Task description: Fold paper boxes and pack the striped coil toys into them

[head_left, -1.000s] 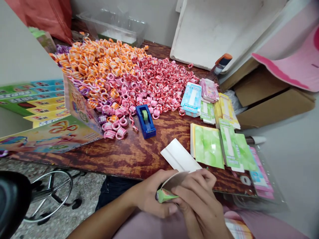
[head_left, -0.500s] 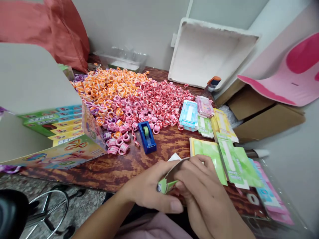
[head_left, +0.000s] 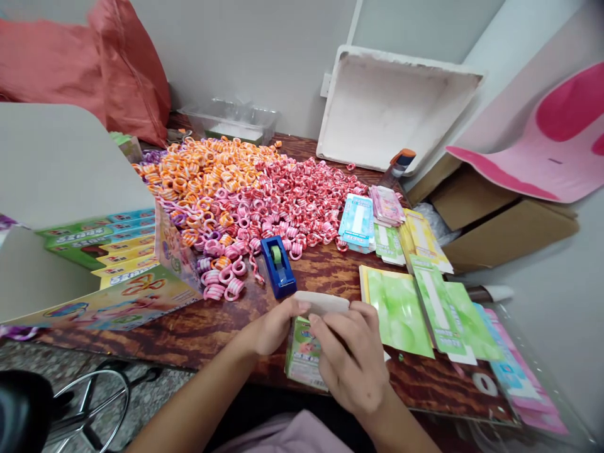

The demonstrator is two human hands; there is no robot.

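Observation:
A small green printed carton (head_left: 303,358) stands at the table's front edge with its pale top flap (head_left: 325,303) raised. My left hand (head_left: 278,324) is closed on the carton's upper left side, thumb by the flap. From the right, my right hand (head_left: 353,352) grips the carton near its top, fingers bent at the opening. Its contents are hidden by my fingers. Just beyond the carton lies a blue tape dispenser (head_left: 278,267) with a green roll. Flat green card sleeves (head_left: 401,308) lie to the right of my right hand.
A heap of striped coiled rings (head_left: 283,195) covers the table's back. At left stands an open display box (head_left: 127,289) holding several cartons. Stacks of blue cards (head_left: 357,220) and yellow cards (head_left: 425,239) lie at right. A white foam box (head_left: 396,113) leans on the wall.
The carton has gone from between my cupped hands to upright at the table edge, its printed side now showing. Both hands have shifted slightly up and left with it.

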